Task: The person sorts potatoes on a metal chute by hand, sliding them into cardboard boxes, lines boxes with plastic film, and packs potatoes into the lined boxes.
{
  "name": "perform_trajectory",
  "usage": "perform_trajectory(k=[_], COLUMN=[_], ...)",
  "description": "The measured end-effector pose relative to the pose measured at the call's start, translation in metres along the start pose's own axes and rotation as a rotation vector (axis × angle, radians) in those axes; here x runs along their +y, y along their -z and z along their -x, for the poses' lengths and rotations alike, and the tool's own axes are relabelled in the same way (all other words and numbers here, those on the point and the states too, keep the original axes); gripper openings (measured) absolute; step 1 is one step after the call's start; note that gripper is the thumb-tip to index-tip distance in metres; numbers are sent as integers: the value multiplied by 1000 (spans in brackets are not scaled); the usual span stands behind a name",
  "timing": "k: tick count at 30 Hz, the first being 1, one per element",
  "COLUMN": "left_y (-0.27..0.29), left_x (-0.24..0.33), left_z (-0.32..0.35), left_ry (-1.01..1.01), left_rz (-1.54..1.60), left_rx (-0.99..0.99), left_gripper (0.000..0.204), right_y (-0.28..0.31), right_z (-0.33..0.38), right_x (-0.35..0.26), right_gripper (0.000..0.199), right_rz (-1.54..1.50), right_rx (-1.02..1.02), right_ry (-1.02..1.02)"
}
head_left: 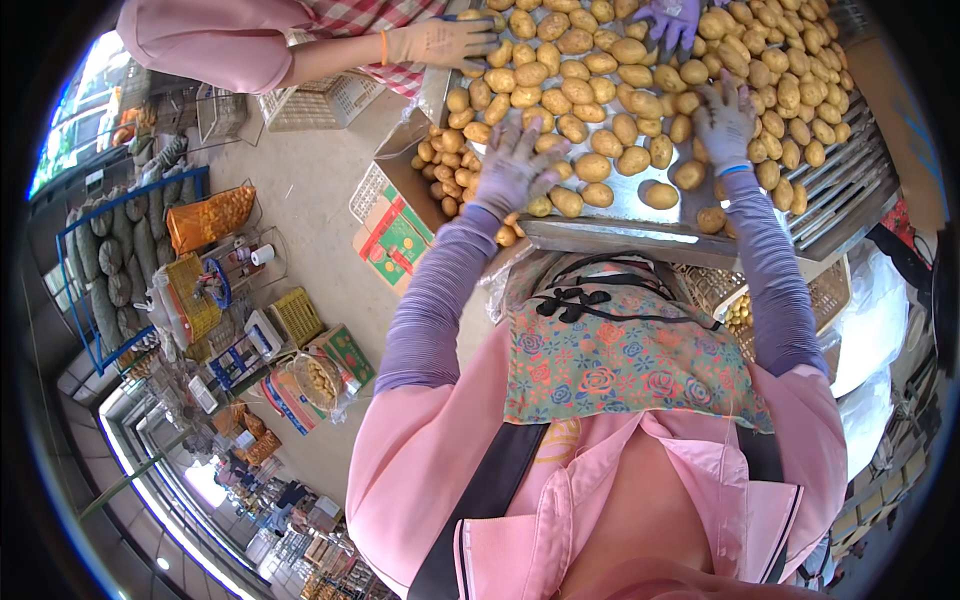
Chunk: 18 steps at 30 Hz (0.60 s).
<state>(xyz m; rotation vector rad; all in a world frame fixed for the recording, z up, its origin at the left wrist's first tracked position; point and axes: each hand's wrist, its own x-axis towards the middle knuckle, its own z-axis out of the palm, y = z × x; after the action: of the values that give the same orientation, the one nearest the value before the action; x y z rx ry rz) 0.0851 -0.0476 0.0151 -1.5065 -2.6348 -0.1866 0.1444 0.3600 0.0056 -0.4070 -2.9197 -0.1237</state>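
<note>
Many yellow-brown potatoes (575,96) lie spread over a metal sorting table (630,188) in front of me. My left hand (518,168), in a pale glove, rests on potatoes at the table's near left corner with its fingers spread, gripping none. Farther right, my right hand (726,128), gloved as well, reaches forward among the potatoes, fingers apart and nothing visibly held. A few loose potatoes sit on bare metal between my hands. Just left of the table, a cardboard box (394,236) holds more potatoes, close to my left hand.
Across the table are a co-worker's gloved hand (440,43) and a purple-gloved hand (676,18). Metal bars (845,180) form the table's right part. A plastic crate (832,292) with potatoes stands below. Crates, boxes and an orange mesh sack (212,218) stand on the left floor.
</note>
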Motion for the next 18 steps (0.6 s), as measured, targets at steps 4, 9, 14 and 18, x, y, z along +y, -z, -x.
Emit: perform_trajectory(k=[4, 9, 14, 18], left_y=[-22, -25, -4, 8], left_x=[-19, 61, 91, 60], left_z=[-42, -82, -6, 41], left_ry=[471, 449, 222, 294], left_rz=[127, 102, 337, 251], left_rx=[-13, 19, 75, 76], left_gripper=[75, 64, 49, 46], right_y=[40, 60, 77, 63], right_z=[26, 86, 117, 118], right_x=[-91, -65, -36, -55], right_gripper=[71, 71, 98, 111], right_rz=[-115, -230, -113, -49], right_rx=[-156, -261, -356, -423], right_ry=[113, 516, 281, 294])
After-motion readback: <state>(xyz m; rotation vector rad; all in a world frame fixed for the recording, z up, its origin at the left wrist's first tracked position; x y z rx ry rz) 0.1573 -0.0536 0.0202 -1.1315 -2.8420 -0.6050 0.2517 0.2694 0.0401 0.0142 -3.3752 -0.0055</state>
